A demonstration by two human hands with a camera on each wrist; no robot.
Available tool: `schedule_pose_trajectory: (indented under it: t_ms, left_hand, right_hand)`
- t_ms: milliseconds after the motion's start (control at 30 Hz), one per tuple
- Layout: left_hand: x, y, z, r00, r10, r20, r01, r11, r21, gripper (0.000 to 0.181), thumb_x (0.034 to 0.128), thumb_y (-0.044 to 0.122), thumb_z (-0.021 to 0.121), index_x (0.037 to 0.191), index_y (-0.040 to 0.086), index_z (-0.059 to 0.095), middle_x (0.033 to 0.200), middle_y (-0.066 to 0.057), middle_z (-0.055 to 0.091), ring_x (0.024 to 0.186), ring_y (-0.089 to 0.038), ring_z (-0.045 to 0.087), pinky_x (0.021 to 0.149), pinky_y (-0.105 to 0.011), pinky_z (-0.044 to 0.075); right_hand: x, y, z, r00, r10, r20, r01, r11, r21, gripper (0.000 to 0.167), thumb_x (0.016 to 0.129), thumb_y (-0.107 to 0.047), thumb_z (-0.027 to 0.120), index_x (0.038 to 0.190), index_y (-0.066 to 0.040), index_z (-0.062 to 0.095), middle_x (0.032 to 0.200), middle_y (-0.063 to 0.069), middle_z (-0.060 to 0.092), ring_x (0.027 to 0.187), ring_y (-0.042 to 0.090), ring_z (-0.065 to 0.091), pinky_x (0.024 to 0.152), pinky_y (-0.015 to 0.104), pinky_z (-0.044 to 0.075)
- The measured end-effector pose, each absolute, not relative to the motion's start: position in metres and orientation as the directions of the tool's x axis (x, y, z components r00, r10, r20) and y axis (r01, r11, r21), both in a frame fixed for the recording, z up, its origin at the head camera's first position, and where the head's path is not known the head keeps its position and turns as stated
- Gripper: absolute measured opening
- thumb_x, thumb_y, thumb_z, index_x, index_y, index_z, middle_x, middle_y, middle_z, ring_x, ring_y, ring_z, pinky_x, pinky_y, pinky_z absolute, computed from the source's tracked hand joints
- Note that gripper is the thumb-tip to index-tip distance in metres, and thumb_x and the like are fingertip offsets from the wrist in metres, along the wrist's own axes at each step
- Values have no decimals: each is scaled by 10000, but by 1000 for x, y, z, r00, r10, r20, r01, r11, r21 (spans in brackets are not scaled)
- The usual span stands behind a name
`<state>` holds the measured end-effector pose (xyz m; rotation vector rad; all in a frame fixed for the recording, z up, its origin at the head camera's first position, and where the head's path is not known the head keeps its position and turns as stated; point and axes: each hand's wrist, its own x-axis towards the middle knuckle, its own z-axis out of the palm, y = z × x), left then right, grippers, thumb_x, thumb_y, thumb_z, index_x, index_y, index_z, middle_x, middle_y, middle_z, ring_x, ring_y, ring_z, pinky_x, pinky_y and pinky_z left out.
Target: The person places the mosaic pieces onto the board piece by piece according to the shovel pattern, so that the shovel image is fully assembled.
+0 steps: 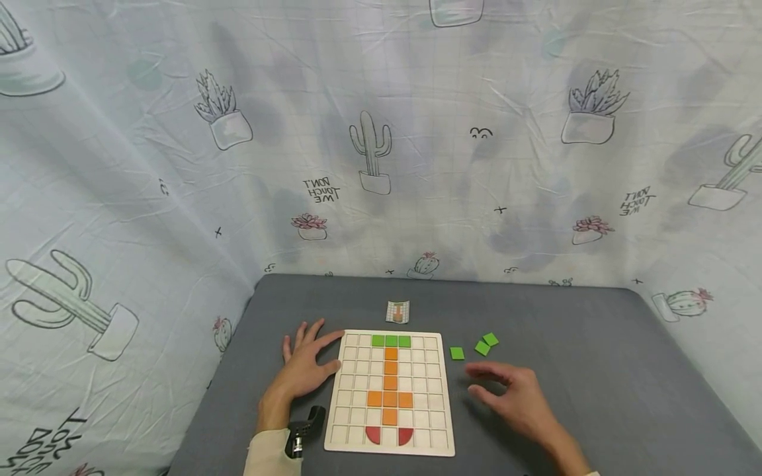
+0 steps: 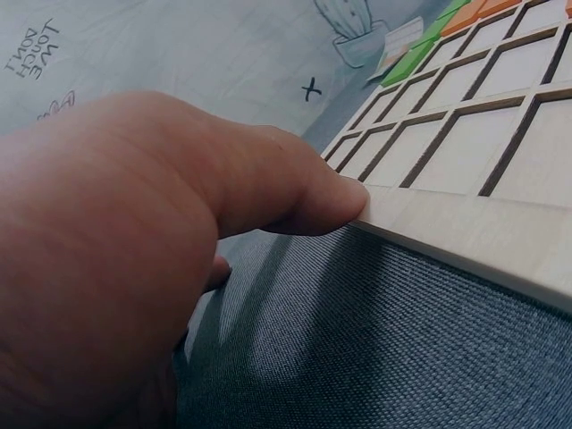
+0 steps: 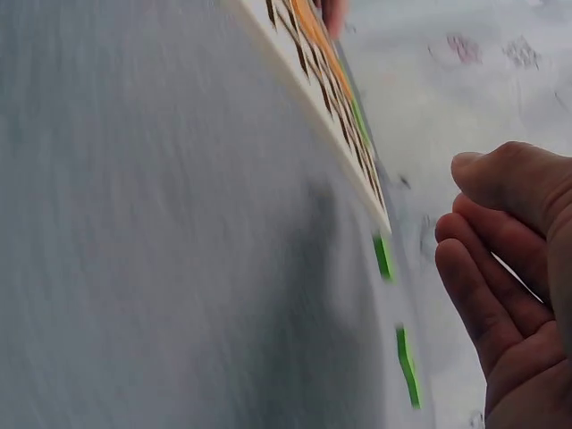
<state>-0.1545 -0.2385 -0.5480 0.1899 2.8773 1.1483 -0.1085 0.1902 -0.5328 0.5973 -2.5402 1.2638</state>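
A wooden grid board (image 1: 437, 437) lies flat on the table. Three green square tiles (image 1: 391, 341) fill part of its top row, with a column of orange tiles (image 1: 390, 368) below, crossed by a short row. Two red rounded pieces (image 1: 405, 436) sit near the bottom. My left hand (image 1: 302, 370) rests at the board's left edge with its fingers spread; in the left wrist view a digit (image 2: 295, 183) touches the rim. To the right of the board, my right hand (image 1: 516, 398) hovers over the table, fingers bent loosely. Nothing shows between its thumb and fingers (image 3: 474, 290).
Three loose green tiles lie right of the board: one (image 1: 456, 354) alone, and two (image 1: 482, 348) touching or nearly so. A small pattern card (image 1: 397, 312) lies beyond the board. The grey table (image 1: 595, 370) meets a cactus-printed curtain (image 1: 440, 198).
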Motion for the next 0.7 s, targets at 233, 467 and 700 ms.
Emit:
schedule_pose_trajectory:
  t_ms: [233,467,700]
  left_hand:
    - [-154,-238,-549,-992,123,15,99,715,692,594,939,163,806,1517,207,674,1775,-241,315,1674,-558,65,1262,-783,-100]
    - [-154,-237,-550,-993,118,10,92,720,687,596,938,162,806,1517,213,674,1776,-239,314,1674,-559,62,1262,-785,-102]
    - [-155,-237,-549,-993,119,8,92,720,687,597,941,165,805,1520,215,672,1779,-233,308,1676,-554,58,1263,-781,-105]
  right_hand:
    - [-125,228,-529,-885,-207,417,-453,593,-666,388,828,-4,934,1185,-110,825,1077,6,846,943,140,816,868,135,602]
    - [-145,251,-525,-876,-227,426,-462,653,-601,377,852,6,910,1210,-68,814,1092,47,845,946,181,816,848,183,628]
    - [-167,261,-528,-892,-256,374,-438,694,-571,369,884,-57,908,1238,-106,814,1138,16,841,995,179,815,834,288,661]
